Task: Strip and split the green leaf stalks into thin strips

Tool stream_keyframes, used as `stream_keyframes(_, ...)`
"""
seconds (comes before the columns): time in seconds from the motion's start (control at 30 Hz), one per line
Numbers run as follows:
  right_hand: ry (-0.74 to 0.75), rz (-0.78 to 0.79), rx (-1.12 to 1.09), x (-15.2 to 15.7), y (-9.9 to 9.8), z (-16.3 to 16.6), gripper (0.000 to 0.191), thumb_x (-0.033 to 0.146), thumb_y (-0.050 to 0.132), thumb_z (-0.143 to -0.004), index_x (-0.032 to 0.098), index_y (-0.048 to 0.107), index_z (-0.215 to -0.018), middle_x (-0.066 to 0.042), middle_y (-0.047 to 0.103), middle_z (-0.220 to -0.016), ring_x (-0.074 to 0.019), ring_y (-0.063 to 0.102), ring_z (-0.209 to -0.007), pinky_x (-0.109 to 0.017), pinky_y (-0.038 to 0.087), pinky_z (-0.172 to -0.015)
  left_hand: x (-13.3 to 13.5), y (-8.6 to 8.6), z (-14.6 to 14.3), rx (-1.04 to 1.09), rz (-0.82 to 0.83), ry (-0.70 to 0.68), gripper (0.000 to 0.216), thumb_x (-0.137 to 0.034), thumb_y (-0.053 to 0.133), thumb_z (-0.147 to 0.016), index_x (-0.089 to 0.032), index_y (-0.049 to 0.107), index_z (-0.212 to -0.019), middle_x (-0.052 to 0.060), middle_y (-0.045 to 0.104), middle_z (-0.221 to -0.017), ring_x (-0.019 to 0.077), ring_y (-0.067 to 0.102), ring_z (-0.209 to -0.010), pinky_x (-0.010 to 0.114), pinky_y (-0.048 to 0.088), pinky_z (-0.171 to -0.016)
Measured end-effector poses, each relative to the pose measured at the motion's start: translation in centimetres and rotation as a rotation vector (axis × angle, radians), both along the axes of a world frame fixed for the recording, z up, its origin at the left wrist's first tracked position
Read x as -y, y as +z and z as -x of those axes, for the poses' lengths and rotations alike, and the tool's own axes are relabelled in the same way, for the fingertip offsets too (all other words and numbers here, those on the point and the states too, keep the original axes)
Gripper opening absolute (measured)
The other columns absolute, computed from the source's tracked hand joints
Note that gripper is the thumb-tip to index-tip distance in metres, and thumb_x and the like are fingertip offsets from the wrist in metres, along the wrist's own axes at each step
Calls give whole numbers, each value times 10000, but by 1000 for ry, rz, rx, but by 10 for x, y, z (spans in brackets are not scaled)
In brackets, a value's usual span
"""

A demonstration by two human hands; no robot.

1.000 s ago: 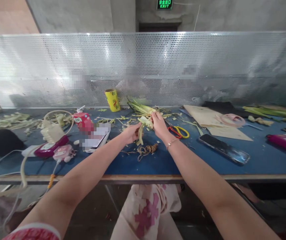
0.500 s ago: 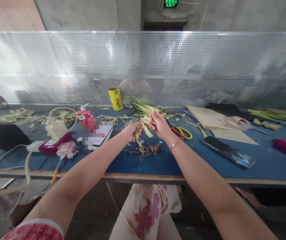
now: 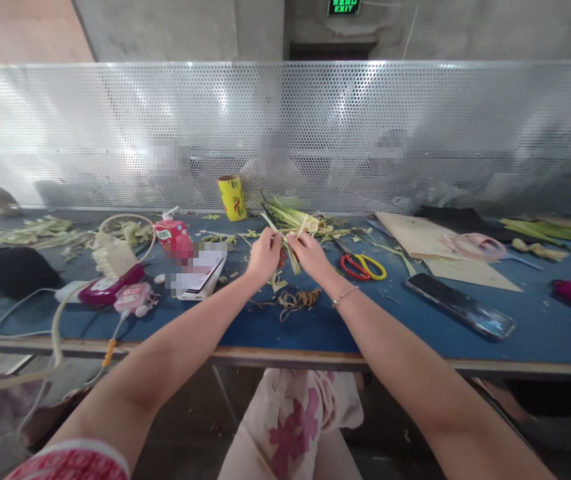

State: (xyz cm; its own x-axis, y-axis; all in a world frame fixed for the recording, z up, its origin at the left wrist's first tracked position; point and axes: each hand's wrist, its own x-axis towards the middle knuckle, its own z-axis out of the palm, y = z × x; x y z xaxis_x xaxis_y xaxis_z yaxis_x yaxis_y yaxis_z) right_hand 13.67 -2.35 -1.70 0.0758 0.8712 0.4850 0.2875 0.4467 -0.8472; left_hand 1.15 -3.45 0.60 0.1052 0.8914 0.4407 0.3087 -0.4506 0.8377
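Note:
My left hand (image 3: 264,255) and my right hand (image 3: 307,253) meet over the middle of the blue table (image 3: 415,320), both pinched on a pale green leaf strip (image 3: 291,257) that runs between them and sticks out above and below the fingers. A small tangle of brown fibre (image 3: 298,300) lies on the table just under my hands. A heap of green leaves (image 3: 290,217) sits right behind them, near the perforated metal screen (image 3: 415,133).
Red and yellow scissors (image 3: 364,267) lie right of my hands, then a black phone (image 3: 460,305) and brown cardboard (image 3: 430,247). A yellow roll (image 3: 232,197) stands at the back. Left are a red carton (image 3: 172,237), a pink device (image 3: 132,298) with cables, and leaf scraps (image 3: 40,230).
My hands have drawn closer together and turned knuckles-up. The leaf strip, earlier hanging in a loose loop between them, is now pulled straighter between the fingers.

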Motion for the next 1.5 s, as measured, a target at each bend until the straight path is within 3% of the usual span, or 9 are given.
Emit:
stream_keyframes(0.13, -160, -107, 139, 7, 6, 5, 232, 380, 464, -853, 213, 517, -701, 2, 541, -611, -173, 507, -623, -299, 356, -620, 3, -2, -1, -78, -66, 5, 156, -251, 414, -917, -220, 375, -770, -71, 513, -485, 79, 448, -340, 196, 332, -432)
stream_keyframes(0.3, -170, -134, 155, 12, 8, 6, 220, 337, 453, -877, 228, 495, -691, -6, 522, -622, -177, 480, -620, -293, 327, -625, 5, -3, 1, -131, -136, 10, 131, -271, 448, -907, -221, 430, -788, -50, 512, -524, 86, 435, -387, 216, 345, -508)
stream_keyframes(0.5, -140, -160, 39, 13, 6, 6, 238, 318, 519, -861, 242, 456, -645, 4, 441, -566, -182, 424, -586, -286, 261, -600, 7, -1, 0, -32, -153, -38, 204, -191, 535, -863, -221, 436, -687, -26, 440, -520, 128, 476, -571, 218, 340, -634)
stream_keyframes(0.63, -145, -156, 23, 18, 10, 7, 255, 308, 526, -868, 243, 424, -642, 12, 416, -551, -172, 392, -559, -290, 239, -590, 9, 1, -1, -44, -200, -33, 237, -173, 547, -855, -216, 426, -656, -23, 428, -529, 129, 471, -591, 219, 344, -652)
stream_keyframes(0.87, -108, -179, 4, 19, 13, 8, 254, 310, 530, -872, 237, 444, -644, 27, 402, -539, -149, 383, -551, -288, 269, -586, 9, 4, -2, 14, -98, -10, 232, -232, 540, -866, -213, 409, -676, -58, 395, -472, 97, 389, -470, 218, 285, -554)
stream_keyframes(1.0, -68, -193, -40, 15, 14, 6, 214, 340, 554, -846, 223, 527, -669, 36, 427, -527, -137, 387, -553, -280, 269, -567, 0, 3, -1, 55, -97, 26, 228, -199, 535, -852, -205, 404, -666, -57, 384, -501, 91, 362, -506, 214, 262, -543)
stream_keyframes(1.2, -60, -160, -13, 13, 18, 6, 209, 303, 555, -831, 211, 530, -645, 46, 414, -517, -120, 380, -549, -265, 287, -564, -9, 2, 0, 148, -65, 109, 252, -184, 523, -847, -194, 382, -638, -53, 352, -534, 85, 336, -539, 213, 253, -541)
stream_keyframes(1.5, -7, -83, -178, 1, 13, -7, 230, 312, 626, -783, 203, 544, -598, 65, 350, -463, -85, 330, -455, -239, 242, -459, -1, 3, -5, 222, 71, -78, 209, -225, 549, -853, -205, 416, -694, -78, 336, -451, 61, 332, -425, 194, 246, -477)
